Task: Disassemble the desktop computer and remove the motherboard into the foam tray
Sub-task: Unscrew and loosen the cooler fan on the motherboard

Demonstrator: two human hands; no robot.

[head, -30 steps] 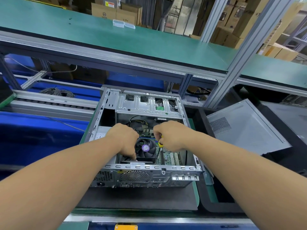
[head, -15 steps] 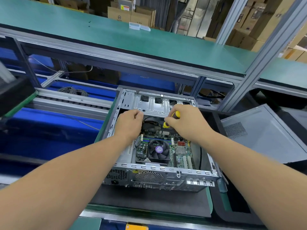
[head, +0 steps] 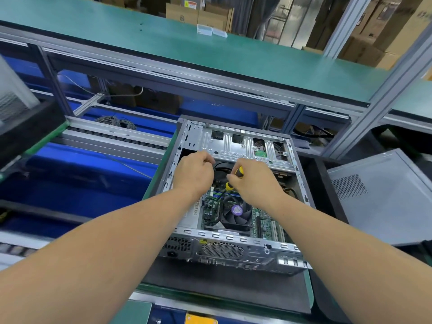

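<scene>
Gripping yellow-black screwdriver (head: pixel 234 178) in right hand (head: pixel 253 182) over motherboard (head: pixel 236 210), frame centre; left hand (head: pixel 194 175) curled inside computer case (head: pixel 230 251), contents unclear.

Green bench (head: pixel 149 190) carries dark mat (head: pixel 224 286); open computer case (head: pixel 233 253) on mat

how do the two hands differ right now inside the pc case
The right hand grips a yellow and black screwdriver; the left hand holds no tool that shows, its fingers curled at a black cable. The left hand sits nearer the case's left wall, the right nearer its middle. What the left fingers pinch, if anything, is hidden. Both reach in above the motherboard, beyond the fan.
</scene>
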